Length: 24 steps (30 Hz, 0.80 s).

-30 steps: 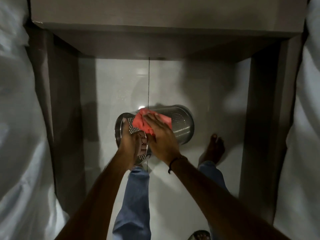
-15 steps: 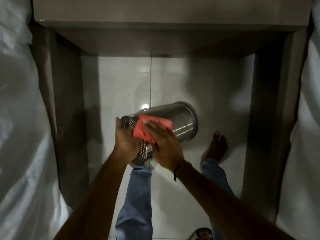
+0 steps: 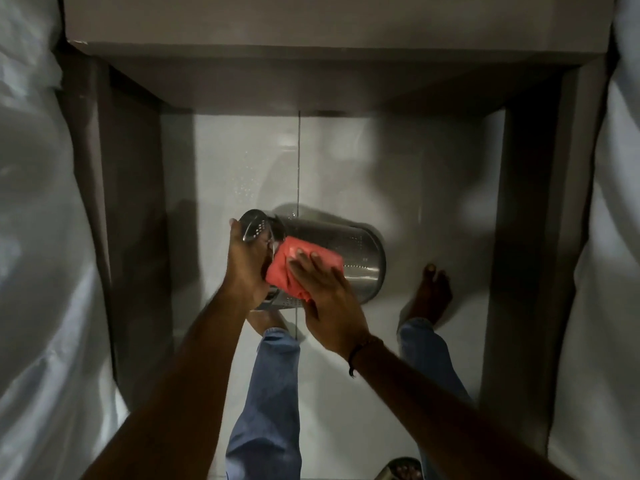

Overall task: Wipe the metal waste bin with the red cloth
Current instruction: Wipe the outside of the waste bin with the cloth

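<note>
The metal waste bin (image 3: 360, 251), perforated and shiny, lies tilted on its side in mid-air above the white tiled floor, its open mouth to the left and its base to the right. My left hand (image 3: 247, 268) grips its rim at the mouth. My right hand (image 3: 329, 299) presses the folded red cloth (image 3: 298, 268) flat against the bin's side wall near the rim, fingers spread over the cloth.
I stand on a white tiled floor (image 3: 346, 161) in a narrow bay between dark vertical panels (image 3: 135, 220) under a grey shelf (image 3: 329, 64). White plastic sheeting (image 3: 41, 271) hangs on both sides. My bare foot (image 3: 433, 292) is right of the bin. Another metal object (image 3: 398, 471) peeks in at the bottom edge.
The bin has been turned, so its mouth now faces further left and away from me. My left hand shifted on the rim, and the cloth slid along the side wall.
</note>
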Tool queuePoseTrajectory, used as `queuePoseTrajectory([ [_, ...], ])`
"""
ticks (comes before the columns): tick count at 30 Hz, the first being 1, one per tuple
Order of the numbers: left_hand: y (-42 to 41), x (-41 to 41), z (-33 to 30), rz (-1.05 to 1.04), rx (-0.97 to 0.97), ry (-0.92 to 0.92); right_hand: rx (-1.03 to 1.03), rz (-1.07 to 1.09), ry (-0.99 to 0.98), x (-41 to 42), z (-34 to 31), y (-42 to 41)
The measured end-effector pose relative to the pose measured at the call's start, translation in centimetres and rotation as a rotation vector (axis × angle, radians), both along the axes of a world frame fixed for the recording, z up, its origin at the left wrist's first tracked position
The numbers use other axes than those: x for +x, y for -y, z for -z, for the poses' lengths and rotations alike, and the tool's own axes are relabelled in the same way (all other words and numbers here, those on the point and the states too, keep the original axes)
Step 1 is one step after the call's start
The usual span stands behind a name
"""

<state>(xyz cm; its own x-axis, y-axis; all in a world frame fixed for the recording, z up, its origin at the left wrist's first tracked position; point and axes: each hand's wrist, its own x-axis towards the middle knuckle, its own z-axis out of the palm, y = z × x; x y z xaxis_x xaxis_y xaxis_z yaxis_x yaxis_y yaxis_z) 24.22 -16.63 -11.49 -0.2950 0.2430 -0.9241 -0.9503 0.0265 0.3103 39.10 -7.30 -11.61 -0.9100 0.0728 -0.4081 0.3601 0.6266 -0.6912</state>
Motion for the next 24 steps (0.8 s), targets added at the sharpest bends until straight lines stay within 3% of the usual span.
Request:
queuePoseTrajectory([
  [2, 0.4, 0.1, 0.6, 0.093, -0.063, -0.018, -0.032, 0.084, 0.004, -0.8, 0.2, -0.3],
  [6, 0.6, 0.4, 1.0, 0.486, -0.121, 0.012, -0.061, 0.246, -0.010, -3.3, 0.6, -1.4],
  [7, 0.6, 0.3, 1.1, 0.482, -0.133, 0.010, -0.074, 0.236, -0.007, -3.3, 0.6, -1.2],
  [11, -0.2, 0.1, 0.9, 0.152, -0.141, -0.039, -0.136, 0.131, 0.039, -1.2, 0.3, 0.9],
  [13, -0.4, 0.8, 0.9, 0.158, -0.148, -0.074, -0.172, 0.229, 0.044, -1.5, 0.4, 0.8],
  [17, 0.0, 2.2, 0.9, 0.376, -0.128, 0.051, -0.180, 0.421, 0.028, -3.9, 1.4, -1.4],
  [21, -0.8, 1.2, 0.6, 0.158, -0.193, -0.093, -0.233, 0.330, 0.003, -2.2, 0.5, 0.3],
  [24, -2.1, 1.4, 0.4, 0.218, -0.181, -0.133, -0.254, 0.443, 0.018, -2.9, 0.3, 0.6],
])
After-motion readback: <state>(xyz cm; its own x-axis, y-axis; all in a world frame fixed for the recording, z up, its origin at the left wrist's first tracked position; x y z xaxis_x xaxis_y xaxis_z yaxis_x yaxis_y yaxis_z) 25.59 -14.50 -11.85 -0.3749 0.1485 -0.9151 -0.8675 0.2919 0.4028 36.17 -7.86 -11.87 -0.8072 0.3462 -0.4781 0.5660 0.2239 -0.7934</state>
